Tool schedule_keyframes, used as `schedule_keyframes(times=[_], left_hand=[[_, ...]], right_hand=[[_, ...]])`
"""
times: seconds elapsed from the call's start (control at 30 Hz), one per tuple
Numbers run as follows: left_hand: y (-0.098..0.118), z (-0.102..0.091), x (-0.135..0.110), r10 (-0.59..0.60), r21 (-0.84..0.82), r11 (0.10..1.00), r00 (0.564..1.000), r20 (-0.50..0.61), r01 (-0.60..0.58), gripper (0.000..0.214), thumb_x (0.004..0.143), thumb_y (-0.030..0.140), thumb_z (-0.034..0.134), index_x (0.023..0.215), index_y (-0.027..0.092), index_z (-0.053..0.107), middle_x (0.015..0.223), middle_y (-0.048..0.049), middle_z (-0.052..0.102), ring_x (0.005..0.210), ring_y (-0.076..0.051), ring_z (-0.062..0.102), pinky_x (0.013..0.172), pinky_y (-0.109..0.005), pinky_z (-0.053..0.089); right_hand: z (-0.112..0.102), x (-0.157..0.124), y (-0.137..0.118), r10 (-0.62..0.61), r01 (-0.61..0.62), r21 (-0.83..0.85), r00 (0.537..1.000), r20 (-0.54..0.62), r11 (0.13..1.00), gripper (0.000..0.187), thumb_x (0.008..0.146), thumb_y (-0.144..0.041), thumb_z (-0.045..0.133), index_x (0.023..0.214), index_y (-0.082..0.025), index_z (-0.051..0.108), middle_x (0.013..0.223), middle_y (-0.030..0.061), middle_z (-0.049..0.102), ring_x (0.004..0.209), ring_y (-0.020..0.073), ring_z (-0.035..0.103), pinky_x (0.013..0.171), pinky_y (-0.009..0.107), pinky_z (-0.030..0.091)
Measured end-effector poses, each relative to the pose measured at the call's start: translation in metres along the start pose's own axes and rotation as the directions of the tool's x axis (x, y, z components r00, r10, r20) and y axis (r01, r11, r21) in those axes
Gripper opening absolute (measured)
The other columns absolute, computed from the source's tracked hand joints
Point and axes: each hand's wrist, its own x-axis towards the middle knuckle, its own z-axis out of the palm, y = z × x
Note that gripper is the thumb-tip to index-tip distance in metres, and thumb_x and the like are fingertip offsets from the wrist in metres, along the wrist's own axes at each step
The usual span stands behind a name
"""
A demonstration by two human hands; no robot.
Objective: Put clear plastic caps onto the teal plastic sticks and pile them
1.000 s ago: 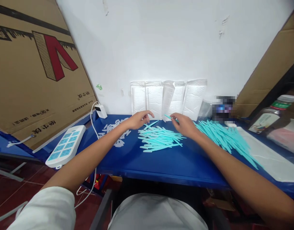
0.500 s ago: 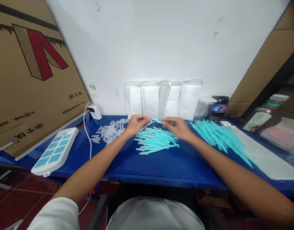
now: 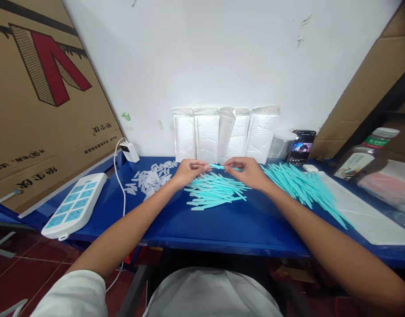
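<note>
My left hand (image 3: 189, 171) and my right hand (image 3: 245, 171) meet above a blue table (image 3: 222, 224), both pinching one turquoise plastic stick (image 3: 219, 167) held level between them. Just below lies a heap of the same turquoise sticks (image 3: 213, 193). A longer pile of turquoise sticks (image 3: 301, 187) spreads to the right of my right wrist. Small clear plastic caps (image 3: 149, 178) lie scattered left of my left hand.
White padded envelopes (image 3: 225, 134) lean on the wall behind. A phone (image 3: 301, 147) and clear jar (image 3: 280, 149) stand at right, a bottle (image 3: 364, 156) further right. A white power strip (image 3: 75, 204), charger (image 3: 129, 152) and large cardboard box (image 3: 40, 97) sit left.
My hands came together from apart; the right hand brought a turquoise stick to the left hand, and both now hold it. The view shifted slightly.
</note>
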Motion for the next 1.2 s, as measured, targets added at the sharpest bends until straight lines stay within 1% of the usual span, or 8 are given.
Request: schedule_keyframes(times=[0.13,0.23,0.33,0.53,0.77,0.93,1.03,1.2], left_hand=[[-0.002,-0.004,0.002,0.029,0.031,0.999,0.999,-0.02,-0.028,0.054,0.081,0.057,0.085,0.112,0.013,0.082,0.102,-0.0156,0.082,0.08,-0.02,0.072,0.063,-0.027,0.056],[-0.002,-0.006,0.003,0.03,0.046,0.999,0.999,-0.03,-0.028,0.052,0.082,0.056,0.085,0.111,0.012,0.083,0.101,-0.0153,0.082,0.08,-0.02,0.072,0.063,-0.027,0.056],[0.0,-0.007,0.002,0.031,0.053,0.998,0.999,-0.009,-0.03,0.052,0.082,0.055,0.085,0.112,0.013,0.083,0.101,-0.015,0.082,0.079,-0.02,0.072,0.064,-0.027,0.056],[0.001,-0.004,0.0,0.029,0.079,0.996,0.999,0.032,-0.031,0.053,0.083,0.056,0.084,0.114,0.013,0.083,0.102,-0.0153,0.082,0.08,-0.021,0.074,0.068,-0.028,0.057],[0.005,0.006,-0.007,0.027,0.043,0.999,0.997,0.068,-0.03,0.05,0.081,0.053,0.086,0.109,0.012,0.083,0.099,-0.0157,0.083,0.08,-0.023,0.078,0.071,-0.029,0.059],[0.01,0.009,-0.011,0.033,0.082,0.996,0.998,0.053,-0.037,0.051,0.081,0.055,0.086,0.109,0.012,0.084,0.093,-0.0154,0.082,0.08,-0.026,0.08,0.072,-0.031,0.06],[0.012,0.007,-0.011,0.036,0.095,0.995,0.997,0.066,-0.042,0.052,0.082,0.057,0.085,0.109,0.012,0.084,0.095,-0.0162,0.082,0.08,-0.027,0.08,0.072,-0.033,0.06],[0.013,0.006,-0.013,0.04,0.09,0.995,0.996,0.085,-0.047,0.051,0.081,0.057,0.085,0.106,0.013,0.084,0.098,-0.016,0.082,0.08,-0.026,0.079,0.073,-0.034,0.061]], right_hand=[[-0.008,0.002,0.005,-0.003,0.002,-0.024,1.0,-0.025,1.0,0.022,0.09,-0.037,0.07,0.093,-0.019,0.082,0.092,0.0052,0.081,0.089,0.0229,0.074,0.084,0.034,0.055],[-0.013,0.003,0.007,0.002,-0.001,-0.045,1.0,0.011,0.999,0.02,0.089,-0.035,0.07,0.093,-0.02,0.083,0.093,0.0047,0.082,0.089,0.0229,0.074,0.085,0.034,0.055],[-0.014,0.002,0.007,-0.002,0.005,-0.071,0.999,0.035,0.997,0.019,0.089,-0.034,0.07,0.093,-0.02,0.083,0.093,0.0043,0.082,0.09,0.0232,0.074,0.084,0.034,0.055],[-0.012,0.001,0.003,-0.028,0.033,-0.061,0.997,0.077,0.998,0.021,0.091,-0.036,0.07,0.095,-0.021,0.084,0.095,0.0041,0.082,0.092,0.0244,0.075,0.085,0.034,0.056],[0.0,-0.004,-0.004,-0.008,0.002,0.048,0.991,0.136,0.999,0.028,0.093,-0.045,0.072,0.1,-0.022,0.085,0.101,0.0055,0.083,0.095,0.0254,0.076,0.087,0.037,0.057],[0.001,-0.004,-0.003,0.033,-0.046,0.087,0.989,0.145,0.995,0.035,0.091,-0.052,0.073,0.101,-0.021,0.086,0.098,0.0064,0.083,0.087,0.0242,0.075,0.075,0.034,0.057],[0.001,-0.004,-0.006,0.05,-0.065,0.093,0.987,0.154,0.994,0.036,0.091,-0.053,0.073,0.101,-0.021,0.086,0.098,0.0069,0.083,0.083,0.0228,0.073,0.068,0.032,0.056],[0.002,-0.005,-0.009,0.061,-0.078,0.108,0.986,0.156,0.991,0.038,0.09,-0.055,0.074,0.101,-0.02,0.086,0.097,0.0072,0.082,0.076,0.0203,0.07,0.061,0.029,0.053]])
